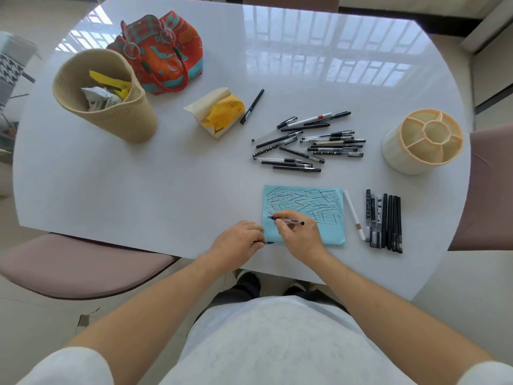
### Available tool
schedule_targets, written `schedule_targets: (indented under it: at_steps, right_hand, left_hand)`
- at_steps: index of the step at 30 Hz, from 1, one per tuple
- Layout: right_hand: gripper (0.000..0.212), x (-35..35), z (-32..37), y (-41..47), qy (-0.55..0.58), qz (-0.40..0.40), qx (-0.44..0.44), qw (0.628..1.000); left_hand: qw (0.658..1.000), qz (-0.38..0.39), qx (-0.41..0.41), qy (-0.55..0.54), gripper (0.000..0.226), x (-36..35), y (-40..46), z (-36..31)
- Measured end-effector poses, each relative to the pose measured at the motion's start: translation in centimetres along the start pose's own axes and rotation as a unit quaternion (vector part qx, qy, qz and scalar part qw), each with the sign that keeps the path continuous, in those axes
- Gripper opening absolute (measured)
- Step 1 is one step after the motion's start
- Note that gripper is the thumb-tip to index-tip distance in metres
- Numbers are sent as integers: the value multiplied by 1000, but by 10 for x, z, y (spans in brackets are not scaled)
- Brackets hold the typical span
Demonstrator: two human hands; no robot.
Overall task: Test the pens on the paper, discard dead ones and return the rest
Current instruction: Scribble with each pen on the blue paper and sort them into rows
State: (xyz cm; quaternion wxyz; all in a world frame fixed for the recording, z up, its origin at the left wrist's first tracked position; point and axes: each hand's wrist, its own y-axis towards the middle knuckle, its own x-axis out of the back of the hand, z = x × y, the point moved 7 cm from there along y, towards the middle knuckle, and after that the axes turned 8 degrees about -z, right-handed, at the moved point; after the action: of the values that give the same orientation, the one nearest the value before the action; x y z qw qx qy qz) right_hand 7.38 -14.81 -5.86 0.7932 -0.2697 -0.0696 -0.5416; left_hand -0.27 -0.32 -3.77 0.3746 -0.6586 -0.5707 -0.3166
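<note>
Head view, right hand [301,237] fingers gripping pen [287,220] on blue paper [305,201], left hand [236,241] pinching cap [268,242], tissue-pack print unreadable.

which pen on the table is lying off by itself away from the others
The black pen beside the tissue pack. It lies alone, apart from the loose pile and the neat row.

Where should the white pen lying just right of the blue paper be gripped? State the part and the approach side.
Grip the white pen at mid-barrel, coming straight down from above, fingers closing across its width from left and right. It lies flat and alone on the table, with bare gaps toward the blue paper and the row of dark pens, so both sides look free.
</note>
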Motion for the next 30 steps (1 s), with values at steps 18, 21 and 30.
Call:
schedule_targets:
  at_steps: [18,21,30]
  right_hand:
    - [8,48,-7,-4,86,-59,-80,991]
    - [8,47,-6,-4,71,-51,-75,993]
    - [9,50,12,-4,226,-11,-91,970]
  left_hand:
    - [998,2,59,-20,20,-5,8,2]
    - [998,10,58,-20,21,-7,9,-2]
    - [994,-34,93,-50,18,9,21,-5]
